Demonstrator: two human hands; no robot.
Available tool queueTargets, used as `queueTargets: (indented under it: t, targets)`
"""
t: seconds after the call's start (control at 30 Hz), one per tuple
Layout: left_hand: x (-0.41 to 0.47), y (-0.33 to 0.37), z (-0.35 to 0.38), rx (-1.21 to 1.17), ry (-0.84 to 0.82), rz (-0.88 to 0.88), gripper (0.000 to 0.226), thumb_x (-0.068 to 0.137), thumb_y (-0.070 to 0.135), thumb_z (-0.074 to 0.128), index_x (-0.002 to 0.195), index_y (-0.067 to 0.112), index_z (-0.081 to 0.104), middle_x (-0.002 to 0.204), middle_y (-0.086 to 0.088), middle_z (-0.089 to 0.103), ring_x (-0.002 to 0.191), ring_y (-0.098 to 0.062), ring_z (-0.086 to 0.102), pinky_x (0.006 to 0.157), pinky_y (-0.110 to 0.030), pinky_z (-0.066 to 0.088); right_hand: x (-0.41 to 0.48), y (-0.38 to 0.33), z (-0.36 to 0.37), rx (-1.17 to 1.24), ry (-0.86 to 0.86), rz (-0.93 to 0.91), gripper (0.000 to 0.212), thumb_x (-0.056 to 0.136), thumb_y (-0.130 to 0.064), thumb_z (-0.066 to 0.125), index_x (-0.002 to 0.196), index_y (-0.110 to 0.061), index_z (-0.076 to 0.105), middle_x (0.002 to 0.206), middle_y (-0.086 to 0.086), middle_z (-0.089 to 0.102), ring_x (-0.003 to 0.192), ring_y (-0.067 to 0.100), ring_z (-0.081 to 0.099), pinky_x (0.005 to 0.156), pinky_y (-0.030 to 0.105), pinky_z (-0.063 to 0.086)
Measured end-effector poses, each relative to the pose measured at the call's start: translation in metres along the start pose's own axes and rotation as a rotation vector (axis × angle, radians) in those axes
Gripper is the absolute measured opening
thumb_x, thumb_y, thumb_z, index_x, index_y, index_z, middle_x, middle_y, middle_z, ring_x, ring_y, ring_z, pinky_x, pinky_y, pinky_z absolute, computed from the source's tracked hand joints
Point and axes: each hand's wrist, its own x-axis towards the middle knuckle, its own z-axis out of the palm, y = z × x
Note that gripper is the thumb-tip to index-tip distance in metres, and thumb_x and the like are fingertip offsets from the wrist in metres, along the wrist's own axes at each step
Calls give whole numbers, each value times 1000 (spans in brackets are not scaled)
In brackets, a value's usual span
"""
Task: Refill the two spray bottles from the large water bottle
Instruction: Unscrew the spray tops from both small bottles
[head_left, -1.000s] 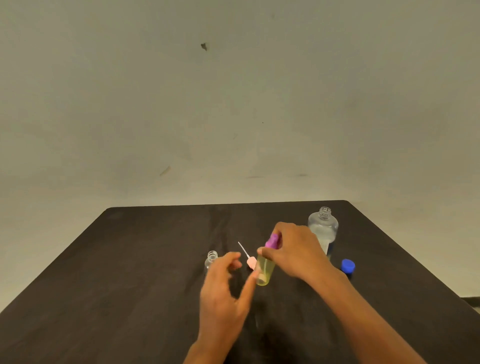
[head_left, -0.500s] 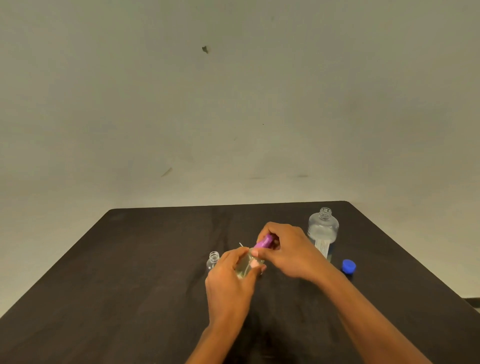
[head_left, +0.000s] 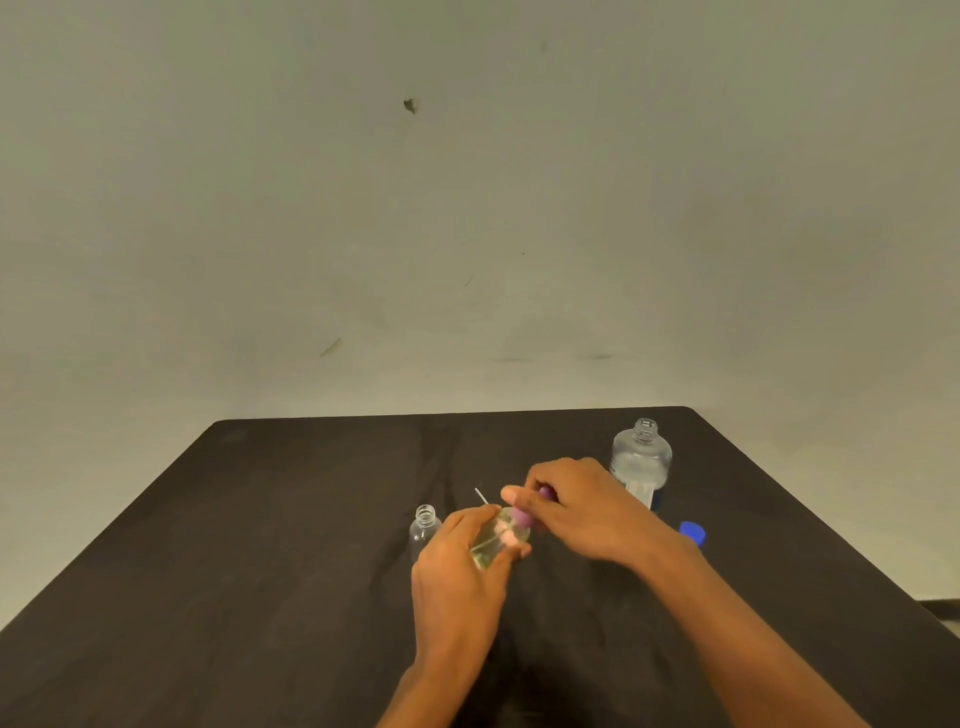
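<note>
While left hand, right hand hold spray bottle, table edges distant.

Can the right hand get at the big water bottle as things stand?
Probably yes, once freed: the right hand grips the purple spray top. The large water bottle stands uncapped just behind it, nothing between them.

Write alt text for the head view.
A left hand holds a tilted yellowish spray bottle while the right hand pinches its purple top. An open clear bottle, the uncapped large water bottle and a blue cap sit on the dark table.
</note>
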Motion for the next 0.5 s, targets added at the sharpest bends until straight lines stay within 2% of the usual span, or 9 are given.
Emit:
queueTargets:
  t: [0.13,0.17,0.23,0.33,0.4,0.47,0.5]
  targets:
    - [-1,-1,1,-7,4,-25,34,66,30,84,96,31,69,87,20,66,83,6,62,73,-16,50,1,4,-1,14,-77,-65,7,89,-30,63,89,-23,66,88,-9,63,81,7,58,75,24,49]
    - [-1,-2,1,-6,3,-32,33,66,32,84,96,32,69,87,21,66,83,6,61,73,-15,50,1,4,-2,24,-100,-87,5,87,-25,66,92,-25,65,93,-10,63,85,7,58,78,24,50]
    - [-2,-1,0,-1,-3,-39,32,66,35,83,92,39,66,86,22,65,82,6,61,72,-13,48,1,4,-3,54,-128,-115,16,84,-19,69,97,-27,64,98,-11,60,89,6,57,80,22,50]
    - [0,-1,1,4,-12,-20,29,67,32,83,90,38,67,88,20,66,85,5,61,72,-13,48,0,1,-3,92,-104,-79,23,86,-37,66,106,-27,60,96,-11,59,87,8,57,80,23,51]
    - [2,0,1,9,-16,-19,31,68,31,82,96,33,68,89,20,67,85,3,62,73,-14,49,1,-2,-2,13,-51,-25,29,89,-50,56,101,-24,61,85,-14,58,80,6,55,77,24,49]
    - [2,1,2,0,-14,-25,34,67,31,83,97,33,67,90,21,66,85,3,62,75,-13,49,1,-3,-2,-49,-25,0,32,92,-49,52,92,-19,64,75,-14,59,74,6,55,73,24,47]
    - [2,1,2,-5,-13,-26,35,67,30,83,97,33,67,90,22,65,86,4,62,75,-13,49,1,-3,-3,-48,-32,-9,29,92,-45,54,91,-18,65,77,-12,61,75,8,57,73,25,48]
